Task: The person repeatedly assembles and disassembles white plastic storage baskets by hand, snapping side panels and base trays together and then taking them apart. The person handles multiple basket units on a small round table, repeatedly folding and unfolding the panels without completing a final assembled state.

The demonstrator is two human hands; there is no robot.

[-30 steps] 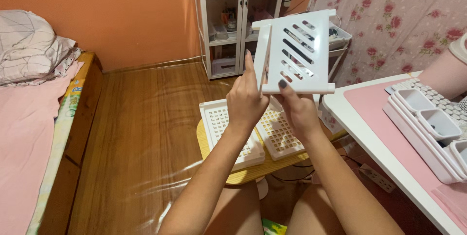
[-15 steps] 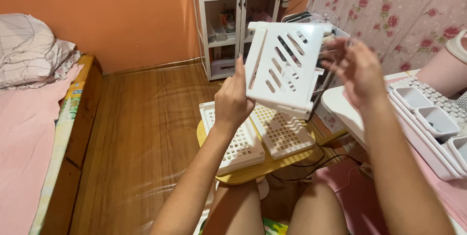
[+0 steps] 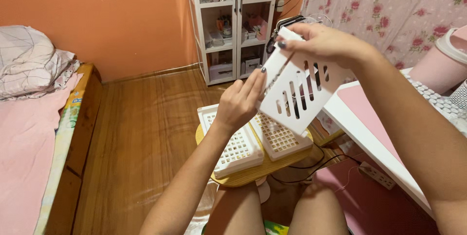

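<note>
Both hands grasp a white slotted plastic panel held tilted in mid-air: the right hand pinching its 12 o'clock edge, the left hand at 9 o'clock. A loosened pinch could drop it onto two perforated trays on the round wooden stool below; a white desk crowds 3 o'clock

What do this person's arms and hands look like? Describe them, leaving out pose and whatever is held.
Both arms are bare with no sleeves in view. The left hand and right hand wear no gloves, and no rings or watch show. The fingers have dark-painted nails.
</note>
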